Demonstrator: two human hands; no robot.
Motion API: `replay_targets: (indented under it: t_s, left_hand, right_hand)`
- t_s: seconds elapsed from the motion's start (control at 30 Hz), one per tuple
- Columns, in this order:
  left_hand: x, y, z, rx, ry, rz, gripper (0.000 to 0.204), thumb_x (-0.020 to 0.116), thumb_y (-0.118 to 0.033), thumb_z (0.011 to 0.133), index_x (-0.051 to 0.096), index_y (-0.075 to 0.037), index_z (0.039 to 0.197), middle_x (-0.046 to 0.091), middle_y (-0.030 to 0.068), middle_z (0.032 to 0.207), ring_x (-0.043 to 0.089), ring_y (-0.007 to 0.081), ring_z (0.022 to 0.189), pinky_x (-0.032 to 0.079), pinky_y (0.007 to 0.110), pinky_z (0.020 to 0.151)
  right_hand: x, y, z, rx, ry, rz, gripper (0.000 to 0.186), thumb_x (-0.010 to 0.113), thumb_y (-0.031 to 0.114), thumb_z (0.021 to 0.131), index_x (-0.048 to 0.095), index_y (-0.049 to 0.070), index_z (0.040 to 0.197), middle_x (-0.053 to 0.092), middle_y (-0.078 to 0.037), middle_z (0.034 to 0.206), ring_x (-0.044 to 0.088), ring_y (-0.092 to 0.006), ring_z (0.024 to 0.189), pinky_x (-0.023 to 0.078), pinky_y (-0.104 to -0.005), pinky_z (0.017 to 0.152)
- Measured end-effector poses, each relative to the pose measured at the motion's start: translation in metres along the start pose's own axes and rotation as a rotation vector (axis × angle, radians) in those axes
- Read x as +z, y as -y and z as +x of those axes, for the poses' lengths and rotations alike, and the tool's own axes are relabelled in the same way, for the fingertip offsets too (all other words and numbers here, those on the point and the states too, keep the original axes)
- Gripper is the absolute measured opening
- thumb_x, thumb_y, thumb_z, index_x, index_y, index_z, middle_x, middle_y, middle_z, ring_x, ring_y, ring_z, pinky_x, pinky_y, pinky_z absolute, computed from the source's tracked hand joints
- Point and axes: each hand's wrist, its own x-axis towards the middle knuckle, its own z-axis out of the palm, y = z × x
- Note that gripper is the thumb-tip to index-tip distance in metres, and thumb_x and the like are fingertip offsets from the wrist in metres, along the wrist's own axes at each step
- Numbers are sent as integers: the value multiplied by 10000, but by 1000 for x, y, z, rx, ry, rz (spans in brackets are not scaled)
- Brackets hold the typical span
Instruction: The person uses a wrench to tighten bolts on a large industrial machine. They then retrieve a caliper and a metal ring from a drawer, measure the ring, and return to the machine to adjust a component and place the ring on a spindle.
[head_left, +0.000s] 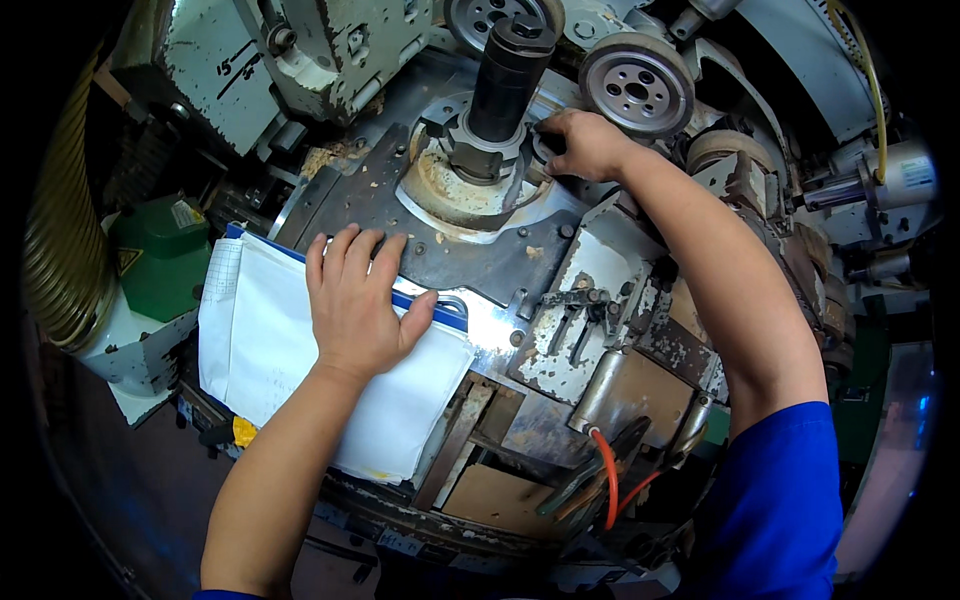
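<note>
While the left hand lies spread palm-down on papers, right hand outstretched beside black spindle, right grip unclear

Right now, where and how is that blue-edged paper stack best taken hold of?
Probably by the right end of its blue edge, coming from the right: that end shows beyond the white sheets, clear of the left hand lying across them.

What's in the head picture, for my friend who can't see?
A person's right hand is beside a black spindle on a worn machine; the left hand lies across white papers. Two wheels sit beyond the right hand, and a red hose curves below.
</note>
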Motion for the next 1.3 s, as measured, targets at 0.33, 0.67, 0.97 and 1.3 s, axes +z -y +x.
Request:
replay_targets:
  t_s: [0.33,0.67,0.97,1.3]
  left_hand:
    - [-1,1,-2,-1,-24,-18,592,689,-418,804,649,-51,1267,592,168,1275,494,382,1291,264,579,1173]
    - [15,7,-15,35,-149,-24,552,675,-521,857,694,-94,1207,631,143,1222,514,351,1235,276,542,1156]
    - [-83,36,-49,243,-478,-288,499,602,-424,1003,635,-49,1331,640,176,1315,541,353,1265,353,493,1112]
    - [-179,179,-297,160,200,74,530,719,-183,896,570,-35,1382,570,179,1385,519,390,1305,394,497,1114]
  right_hand:
    - [0,3,11,-15,4,-3,656,844,362,773,683,-6,1292,709,-266,1198,690,-393,1126,535,-448,1002]
    - [-64,74,-71,74,-165,58,533,702,316,978,609,6,1402,673,-220,1320,678,-318,1196,538,-421,1055]
    - [-37,371,-332,-145,-251,510,384,799,189,840,720,-1,1165,752,-140,1064,736,-283,947,572,-372,863]
    - [205,590,-494,557,226,1148,485,773,291,882,659,55,1290,733,-149,1125,714,-291,994,574,-395,897]
